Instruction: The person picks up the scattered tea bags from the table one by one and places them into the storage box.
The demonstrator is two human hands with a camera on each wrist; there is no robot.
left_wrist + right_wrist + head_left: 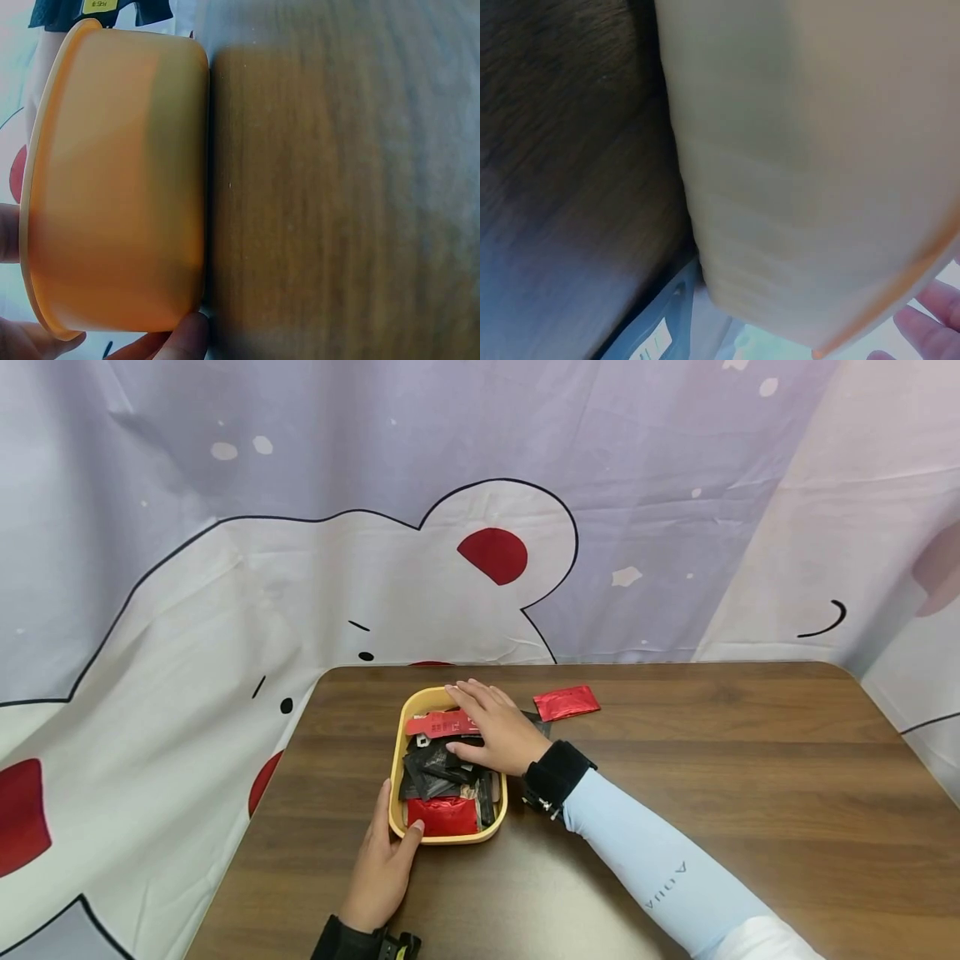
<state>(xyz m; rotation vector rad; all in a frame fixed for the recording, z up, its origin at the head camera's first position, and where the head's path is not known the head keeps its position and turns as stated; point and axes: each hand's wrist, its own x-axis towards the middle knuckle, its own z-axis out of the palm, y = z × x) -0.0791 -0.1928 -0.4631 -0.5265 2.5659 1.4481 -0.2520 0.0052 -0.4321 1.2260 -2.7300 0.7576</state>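
A yellow plastic bin [395, 793] stands upright on the table, filled with black packets [435, 772], a shiny red packet [444, 817] and a flat red packet [441, 724]. My left hand [381, 868] grips its near left corner, thumb at the near rim and fingers along the left side. In the left wrist view, fingertips [187, 337] touch the outer wall. My right hand [501, 733] lies palm down over the bin's far right part, fingers extended and thumb spread above the black packets. Whether it touches the packets is hidden.
Right of the bin, a red packet [566, 702] lies on the brown wooden table [712, 760]. Next to it a dark packet [537, 721] is partly hidden by my right hand. A printed curtain [300, 585] hangs behind the table.
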